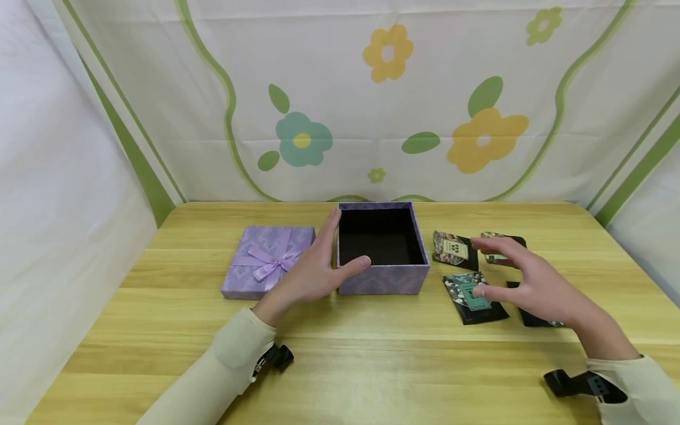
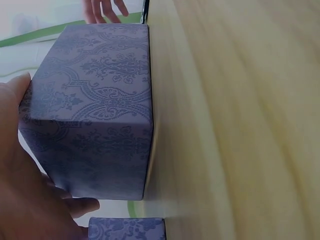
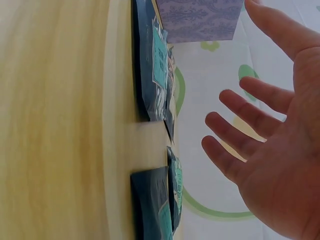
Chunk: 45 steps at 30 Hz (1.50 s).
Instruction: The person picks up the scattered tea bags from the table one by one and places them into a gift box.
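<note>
Our left hand [image 1: 310, 268] rests against the open purple box [image 1: 382, 251] at its near-left corner: palm flat along the left wall, thumb across the front face, fingers straight, not clamped. The left wrist view shows the same, w/ the box wall [image 2: 95, 110] pressed up to the palm. The box sits mid-counter [image 1: 372, 366], black inside, nothing in it that we can see. Its lid [image 1: 268, 260], w/ a satin bow, lies just left of the hand.

Our right hand [image 1: 523, 277] hovers palm down w/ fingers [image 3: 240, 135] spread and loose, gripping nothing. Under and around it lie four dark sachets. The one w/ the teal label [image 1: 473, 297] is nearest the thumb, lying just below and left of the fingertips, long axis running front to back on the counter. Another [image 1: 454, 249] sits beyond it, closer to the box; a third [image 1: 502, 248] lies past the fingertips; a fourth [image 1: 536, 319] is mostly hidden under the palm. So the sachets are the right hand's reach, well apart from the left, and the box is to their left.
</note>
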Each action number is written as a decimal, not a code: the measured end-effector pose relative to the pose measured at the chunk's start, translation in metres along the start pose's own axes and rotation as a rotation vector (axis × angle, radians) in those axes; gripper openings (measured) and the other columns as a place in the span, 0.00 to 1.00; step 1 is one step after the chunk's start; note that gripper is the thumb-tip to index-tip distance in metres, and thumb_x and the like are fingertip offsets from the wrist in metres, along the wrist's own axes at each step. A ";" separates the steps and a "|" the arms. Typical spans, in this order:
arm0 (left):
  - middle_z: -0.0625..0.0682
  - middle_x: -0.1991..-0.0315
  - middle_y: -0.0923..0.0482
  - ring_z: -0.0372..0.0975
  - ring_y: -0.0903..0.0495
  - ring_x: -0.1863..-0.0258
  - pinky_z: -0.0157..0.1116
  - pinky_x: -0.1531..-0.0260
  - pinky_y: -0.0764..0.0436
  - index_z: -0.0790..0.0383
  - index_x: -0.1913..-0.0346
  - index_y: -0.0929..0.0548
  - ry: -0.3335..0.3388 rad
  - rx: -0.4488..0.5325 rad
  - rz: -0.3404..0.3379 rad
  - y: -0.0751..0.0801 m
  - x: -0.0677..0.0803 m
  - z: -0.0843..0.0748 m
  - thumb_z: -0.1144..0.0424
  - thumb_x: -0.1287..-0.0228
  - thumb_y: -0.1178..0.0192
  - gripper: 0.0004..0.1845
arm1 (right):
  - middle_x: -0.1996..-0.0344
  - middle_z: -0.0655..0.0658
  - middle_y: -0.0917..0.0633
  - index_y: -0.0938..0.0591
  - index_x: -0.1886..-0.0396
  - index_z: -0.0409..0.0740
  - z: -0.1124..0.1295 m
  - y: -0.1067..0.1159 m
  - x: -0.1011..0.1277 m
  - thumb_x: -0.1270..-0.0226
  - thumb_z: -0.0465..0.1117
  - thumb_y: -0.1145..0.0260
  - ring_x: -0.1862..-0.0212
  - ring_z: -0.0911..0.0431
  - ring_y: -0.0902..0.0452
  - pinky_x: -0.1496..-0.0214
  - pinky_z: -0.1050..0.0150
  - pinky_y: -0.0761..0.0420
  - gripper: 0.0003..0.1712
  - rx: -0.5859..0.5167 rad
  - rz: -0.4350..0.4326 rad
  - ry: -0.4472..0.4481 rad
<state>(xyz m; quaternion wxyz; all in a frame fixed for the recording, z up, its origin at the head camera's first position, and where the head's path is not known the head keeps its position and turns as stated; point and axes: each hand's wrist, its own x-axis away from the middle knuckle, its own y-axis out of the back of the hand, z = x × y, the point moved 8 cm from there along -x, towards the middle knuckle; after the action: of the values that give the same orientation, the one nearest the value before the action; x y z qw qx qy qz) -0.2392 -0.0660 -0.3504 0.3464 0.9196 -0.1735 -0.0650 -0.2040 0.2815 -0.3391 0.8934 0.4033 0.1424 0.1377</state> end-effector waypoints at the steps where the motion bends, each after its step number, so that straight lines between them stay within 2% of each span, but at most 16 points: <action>1: 0.31 0.13 0.73 0.48 0.57 0.12 0.67 0.19 0.48 0.28 0.15 0.70 -0.002 -0.005 0.002 0.000 0.000 0.000 0.21 0.36 0.43 0.59 | 0.23 0.46 0.28 0.31 0.19 0.59 0.000 0.000 0.000 0.35 0.45 0.19 0.32 0.78 0.36 0.38 0.84 0.37 0.47 0.003 0.014 0.002; 5: 0.30 0.14 0.74 0.49 0.56 0.12 0.69 0.20 0.48 0.30 0.14 0.69 -0.014 -0.016 0.003 0.001 0.001 -0.002 0.21 0.35 0.43 0.59 | 0.22 0.44 0.31 0.30 0.19 0.58 -0.002 -0.005 0.002 0.36 0.50 0.19 0.25 0.61 0.35 0.36 0.84 0.37 0.48 0.028 0.083 -0.012; 7: 0.29 0.14 0.75 0.50 0.55 0.12 0.70 0.20 0.49 0.30 0.14 0.69 -0.015 -0.017 0.002 0.001 0.001 -0.003 0.21 0.35 0.43 0.59 | 0.21 0.43 0.32 0.31 0.19 0.58 -0.003 -0.007 0.002 0.36 0.53 0.19 0.24 0.49 0.35 0.34 0.77 0.33 0.49 0.052 0.116 -0.022; 9: 0.29 0.14 0.75 0.51 0.54 0.13 0.70 0.21 0.49 0.31 0.14 0.69 -0.016 -0.015 0.001 0.001 0.001 -0.003 0.22 0.34 0.43 0.59 | 0.21 0.42 0.32 0.31 0.19 0.59 -0.004 -0.009 0.003 0.38 0.56 0.19 0.25 0.42 0.34 0.32 0.65 0.28 0.50 0.069 0.133 -0.034; 12: 0.30 0.14 0.75 0.52 0.54 0.13 0.71 0.21 0.50 0.30 0.14 0.70 -0.015 -0.017 0.002 0.001 0.001 -0.003 0.22 0.34 0.43 0.59 | 0.21 0.40 0.31 0.30 0.20 0.58 -0.006 -0.011 0.003 0.40 0.58 0.18 0.24 0.38 0.34 0.33 0.47 0.28 0.50 0.089 0.140 -0.033; 14: 0.30 0.13 0.75 0.52 0.53 0.13 0.71 0.21 0.49 0.30 0.15 0.70 -0.015 -0.019 0.004 0.001 0.001 -0.003 0.23 0.34 0.43 0.59 | 0.21 0.39 0.31 0.29 0.21 0.58 -0.008 -0.013 0.003 0.41 0.58 0.17 0.22 0.36 0.36 0.33 0.40 0.29 0.50 0.088 0.143 -0.031; 20: 0.30 0.13 0.75 0.55 0.47 0.14 0.70 0.22 0.45 0.30 0.15 0.70 -0.017 -0.033 0.015 0.000 0.001 -0.003 0.21 0.34 0.44 0.59 | 0.23 0.37 0.31 0.26 0.24 0.56 -0.012 -0.013 0.005 0.44 0.58 0.16 0.23 0.32 0.38 0.33 0.28 0.32 0.49 0.072 0.160 -0.025; 26: 0.33 0.12 0.73 0.54 0.50 0.14 0.72 0.22 0.48 0.29 0.15 0.71 -0.024 -0.029 0.014 0.001 0.001 -0.004 0.21 0.35 0.44 0.59 | 0.23 0.34 0.30 0.24 0.26 0.56 -0.016 -0.015 0.005 0.48 0.57 0.14 0.21 0.27 0.44 0.32 0.22 0.37 0.49 0.064 0.185 -0.022; 31: 0.31 0.13 0.74 0.53 0.51 0.13 0.72 0.22 0.48 0.28 0.15 0.71 -0.016 -0.024 0.019 0.002 0.001 -0.002 0.21 0.34 0.44 0.59 | 0.24 0.37 0.29 0.24 0.26 0.58 -0.017 -0.018 0.004 0.51 0.59 0.13 0.21 0.30 0.43 0.31 0.26 0.37 0.51 0.078 0.204 -0.025; 35: 0.29 0.14 0.75 0.51 0.53 0.13 0.70 0.21 0.47 0.29 0.15 0.71 -0.017 -0.019 0.018 0.002 0.000 -0.001 0.21 0.34 0.43 0.59 | 0.24 0.37 0.29 0.24 0.25 0.59 -0.018 -0.019 0.005 0.52 0.60 0.13 0.21 0.29 0.44 0.34 0.24 0.36 0.53 0.110 0.226 -0.022; 38: 0.30 0.14 0.74 0.51 0.54 0.13 0.70 0.21 0.48 0.29 0.15 0.71 -0.020 -0.015 0.016 0.001 0.000 -0.001 0.21 0.34 0.43 0.59 | 0.25 0.36 0.30 0.25 0.24 0.58 -0.018 -0.021 0.005 0.52 0.62 0.13 0.23 0.30 0.41 0.36 0.23 0.32 0.54 0.142 0.240 -0.022; 42: 0.31 0.13 0.74 0.50 0.54 0.13 0.70 0.21 0.48 0.29 0.15 0.70 -0.023 -0.012 0.018 0.001 0.000 -0.001 0.21 0.35 0.43 0.59 | 0.29 0.39 0.28 0.25 0.24 0.52 -0.017 -0.024 0.005 0.53 0.63 0.13 0.28 0.36 0.34 0.38 0.29 0.26 0.56 0.187 0.248 -0.011; 45: 0.32 0.13 0.74 0.50 0.54 0.13 0.70 0.21 0.48 0.29 0.15 0.70 -0.023 -0.013 0.020 0.000 -0.001 -0.001 0.21 0.35 0.43 0.59 | 0.31 0.40 0.28 0.24 0.24 0.49 -0.017 -0.025 0.006 0.54 0.64 0.13 0.30 0.38 0.34 0.39 0.32 0.24 0.58 0.217 0.253 -0.002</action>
<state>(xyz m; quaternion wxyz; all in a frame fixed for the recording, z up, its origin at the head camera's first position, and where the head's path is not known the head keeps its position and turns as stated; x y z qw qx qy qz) -0.2398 -0.0654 -0.3496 0.3511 0.9147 -0.1861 -0.0732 -0.2014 0.2791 -0.3698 0.8201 0.5124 0.1039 0.2324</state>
